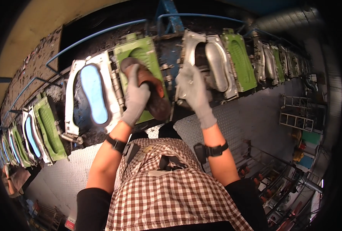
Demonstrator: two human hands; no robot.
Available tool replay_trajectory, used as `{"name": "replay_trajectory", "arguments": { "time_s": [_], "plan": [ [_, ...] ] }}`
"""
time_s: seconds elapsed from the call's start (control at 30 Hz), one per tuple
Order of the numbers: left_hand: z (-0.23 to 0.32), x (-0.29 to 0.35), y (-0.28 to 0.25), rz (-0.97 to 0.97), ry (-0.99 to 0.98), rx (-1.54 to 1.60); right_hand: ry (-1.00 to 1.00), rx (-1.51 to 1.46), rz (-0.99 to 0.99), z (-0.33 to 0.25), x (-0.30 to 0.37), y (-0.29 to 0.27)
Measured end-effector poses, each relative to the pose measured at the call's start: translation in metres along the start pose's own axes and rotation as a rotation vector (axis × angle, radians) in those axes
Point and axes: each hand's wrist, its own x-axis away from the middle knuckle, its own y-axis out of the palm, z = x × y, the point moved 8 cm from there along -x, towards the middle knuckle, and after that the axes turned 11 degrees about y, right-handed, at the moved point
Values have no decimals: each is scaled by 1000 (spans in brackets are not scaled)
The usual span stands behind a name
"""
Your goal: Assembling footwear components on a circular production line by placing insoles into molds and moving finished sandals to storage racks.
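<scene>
Our left hand [137, 97], in a grey glove, is gripping a brown and orange shoe with a dark sole [159, 107], which we are holding aslant over a green panel with a sole-shaped hollow [130, 47]. Our right hand [194, 87], also grey-gloved, is showing blurred at the left side of a silver metal frame [196, 37]; we cannot tell whether it is grasping anything. Left of the shoe, a light-blue sole-shaped piece [93, 92] is sitting within another silver metal frame [71, 96].
</scene>
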Motion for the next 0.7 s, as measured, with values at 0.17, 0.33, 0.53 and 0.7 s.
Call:
{"name": "replay_trajectory", "arguments": {
  "time_s": [0.17, 0.33, 0.53, 0.7],
  "plan": [
    [141, -4, 104, 32, 240, 277, 281, 157, -100, 2, 28, -88],
    [116, -17, 263, -255, 82, 270, 158, 61, 470, -20, 2, -270],
    [29, -52, 355, -134, -459, 777, 179, -32, 358, -23, -37, -353],
    [11, -50, 353, -184, -486, 490, 29, 64, 228, -62, -85, -321]
  ]
}}
